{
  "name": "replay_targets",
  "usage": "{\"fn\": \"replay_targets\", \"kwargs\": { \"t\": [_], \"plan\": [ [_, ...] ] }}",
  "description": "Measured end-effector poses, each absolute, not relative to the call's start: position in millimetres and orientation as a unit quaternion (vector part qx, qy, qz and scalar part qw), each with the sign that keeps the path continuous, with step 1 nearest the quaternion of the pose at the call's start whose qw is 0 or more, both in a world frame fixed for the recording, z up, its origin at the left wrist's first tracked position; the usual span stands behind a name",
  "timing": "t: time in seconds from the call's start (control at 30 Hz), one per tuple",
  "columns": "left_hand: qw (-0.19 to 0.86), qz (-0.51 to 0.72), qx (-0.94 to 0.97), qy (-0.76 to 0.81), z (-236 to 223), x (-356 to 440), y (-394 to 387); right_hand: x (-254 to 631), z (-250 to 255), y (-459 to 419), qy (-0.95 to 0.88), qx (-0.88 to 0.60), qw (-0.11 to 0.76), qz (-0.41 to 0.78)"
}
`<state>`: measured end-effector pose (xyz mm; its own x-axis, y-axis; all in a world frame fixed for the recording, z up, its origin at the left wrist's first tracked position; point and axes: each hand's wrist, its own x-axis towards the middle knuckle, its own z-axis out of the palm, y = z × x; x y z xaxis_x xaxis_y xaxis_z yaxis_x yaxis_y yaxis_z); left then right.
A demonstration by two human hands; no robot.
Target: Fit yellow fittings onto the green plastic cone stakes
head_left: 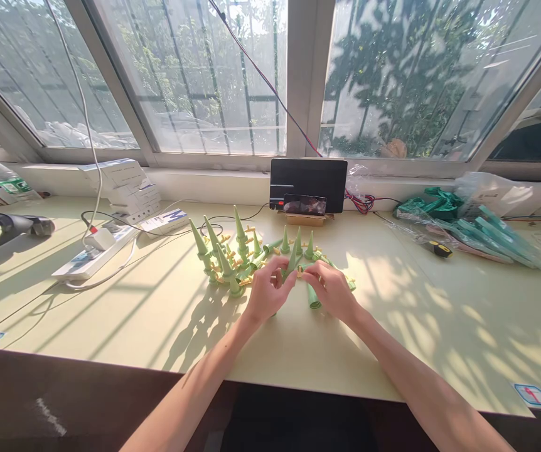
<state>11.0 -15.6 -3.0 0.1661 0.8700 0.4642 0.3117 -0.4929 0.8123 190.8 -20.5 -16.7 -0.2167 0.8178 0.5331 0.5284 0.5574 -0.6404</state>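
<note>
A cluster of green cone-shaped plastic pieces (233, 257) with small yellow connectors lies on the pale table (157, 314), just beyond my hands. Several cones point upward. My left hand (267, 295) has its fingers pinched on a green cone piece (290, 267) at the near edge of the cluster. My right hand (331, 290) is closed beside it, fingertips meeting the left hand's at the same piece. A rolled green tube (313, 297) lies on the table under my right hand.
A dark tablet (308, 182) and a phone (305, 204) stand against the window sill. A white power strip (96, 248) with cables and stacked white boxes (124, 185) sit at left. Bags of green parts (477, 229) lie at right. A plastic bottle (2, 179) lies far left.
</note>
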Motion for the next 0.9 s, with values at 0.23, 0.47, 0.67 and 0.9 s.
{"fn": "replay_targets", "kwargs": {
  "t": [0.23, 0.47, 0.67, 0.9],
  "plan": [
    [0.265, 0.496, 0.718, 0.412, -6.6, 10.6, -14.3, 191.4, -16.1, -22.3, -0.766, -0.435, 0.437, 0.179],
    [0.315, 0.503, 0.694, 0.407, -5.6, 10.5, -14.2, 189.8, -16.5, -21.9, -0.761, -0.439, 0.44, 0.189],
    [0.383, 0.509, 0.654, 0.408, -1.9, 10.9, -12.9, 188.3, -19.0, -20.7, -0.755, -0.435, 0.459, 0.174],
    [0.434, 0.493, 0.613, 0.438, 1.5, 11.2, -11.1, 186.3, -19.9, -19.5, -0.753, -0.399, 0.499, 0.156]
  ]
}}
